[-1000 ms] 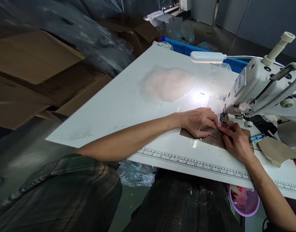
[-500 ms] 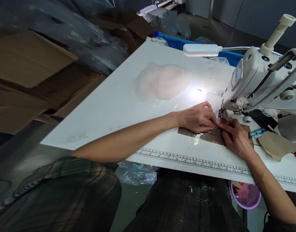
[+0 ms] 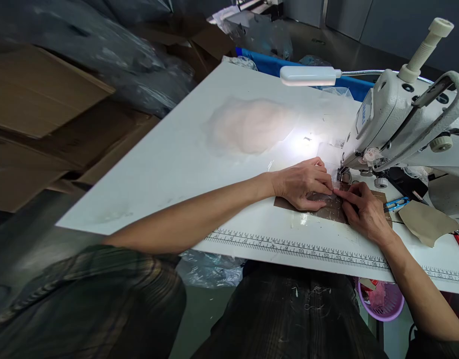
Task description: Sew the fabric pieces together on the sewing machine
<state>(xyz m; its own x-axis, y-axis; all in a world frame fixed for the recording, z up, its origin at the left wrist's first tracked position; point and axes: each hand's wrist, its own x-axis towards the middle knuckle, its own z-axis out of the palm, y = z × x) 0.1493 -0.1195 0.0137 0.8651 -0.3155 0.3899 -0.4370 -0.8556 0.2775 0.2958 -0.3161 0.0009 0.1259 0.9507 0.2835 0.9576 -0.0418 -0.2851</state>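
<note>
Both my hands are at the front of a white sewing machine, close to its needle. My left hand presses down with bent fingers on a clear, shiny sheet that lies over a brown piece. The fingertips pinch the sheet's edge below the presser foot. My right hand rests on the right part of the sheet, index finger stretched toward the left fingertips and thumb bent beneath. Whatever lies under its palm is hidden.
A ruler strip runs along the front edge of the white table. Right of my hands lie blue snips and a beige piece. A lamp hangs behind; a purple basket sits below. Cardboard boxes stand left.
The whole view has shifted slightly. My left thumb has spread a little away from the bent fingers, over the clear sheet. My right hand has hardly moved.
</note>
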